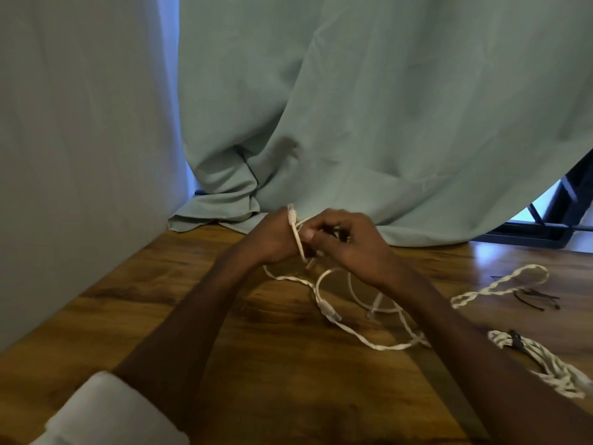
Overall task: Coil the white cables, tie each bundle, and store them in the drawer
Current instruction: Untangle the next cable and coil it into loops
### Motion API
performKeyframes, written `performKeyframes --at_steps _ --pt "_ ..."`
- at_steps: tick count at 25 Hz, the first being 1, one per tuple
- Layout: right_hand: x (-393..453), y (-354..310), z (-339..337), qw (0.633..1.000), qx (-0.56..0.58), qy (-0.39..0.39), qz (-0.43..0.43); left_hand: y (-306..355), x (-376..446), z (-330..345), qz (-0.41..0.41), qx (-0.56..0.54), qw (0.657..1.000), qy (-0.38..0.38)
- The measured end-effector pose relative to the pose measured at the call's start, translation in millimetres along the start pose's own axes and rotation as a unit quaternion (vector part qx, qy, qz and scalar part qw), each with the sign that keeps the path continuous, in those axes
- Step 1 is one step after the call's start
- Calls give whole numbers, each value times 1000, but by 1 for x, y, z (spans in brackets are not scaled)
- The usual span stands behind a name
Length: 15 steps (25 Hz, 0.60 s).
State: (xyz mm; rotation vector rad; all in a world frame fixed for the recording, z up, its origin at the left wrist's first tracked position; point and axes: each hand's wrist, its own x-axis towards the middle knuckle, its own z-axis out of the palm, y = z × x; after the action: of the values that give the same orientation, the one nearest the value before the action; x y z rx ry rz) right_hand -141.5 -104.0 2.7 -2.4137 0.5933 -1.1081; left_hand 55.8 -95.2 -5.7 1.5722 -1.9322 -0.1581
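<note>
Both hands meet at center frame, over the far part of the wooden table (224, 364). Left hand (272, 240) is curled round a white cable (296, 239); the held stretch runs nearly upright, tilted slightly, w/ its plug end pointing to 12 o'clock above the knuckles and the lower end poking out toward 5 o'clock. Right hand (349, 242) has fingers curled, thumb and fingertips pinching the same cable just right of the left hand.

From under the hands the rest of the cable drops to the table and trails toward 5 o'clock, long axis running roughly 10-to-4, w/ a loose loop and a connector lying mid-way, approx. below the right wrist.

At 3 o'clock a second cable (500, 285), twisted, lies w/ long axis roughly 8-to-2, loop end at upper right. Just beside it, black ties (536, 298) lie scattered. At 4 o'clock, near frame edge, a tied bundle (545, 364) lies w/ a black tie round its upper-left end, long axis 10-to-4.

Green curtain (385, 123) hangs behind, hem resting on the table's far edge. White sleeve (106, 412) at 7 o'clock.
</note>
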Motion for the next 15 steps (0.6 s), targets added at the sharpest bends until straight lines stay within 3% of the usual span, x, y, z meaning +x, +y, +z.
performKeyframes --at_steps 4,7,9,11,15 --pt "-3 -4 1 994 47 -99 -8 -10 -1 0 -51 21 996 64" --pt "-6 -8 -3 983 75 -161 36 -15 0 -13 -147 -149 973 97" --pt "-9 -11 -1 970 16 -231 72 -15 -1 -30 -201 -369 903 85" --pt "-11 -16 4 953 -38 -286 93 -12 -3 -44 -202 -563 801 28" --pt "-13 -29 11 947 -18 -308 90 5 -1 -41 -152 -726 670 21"
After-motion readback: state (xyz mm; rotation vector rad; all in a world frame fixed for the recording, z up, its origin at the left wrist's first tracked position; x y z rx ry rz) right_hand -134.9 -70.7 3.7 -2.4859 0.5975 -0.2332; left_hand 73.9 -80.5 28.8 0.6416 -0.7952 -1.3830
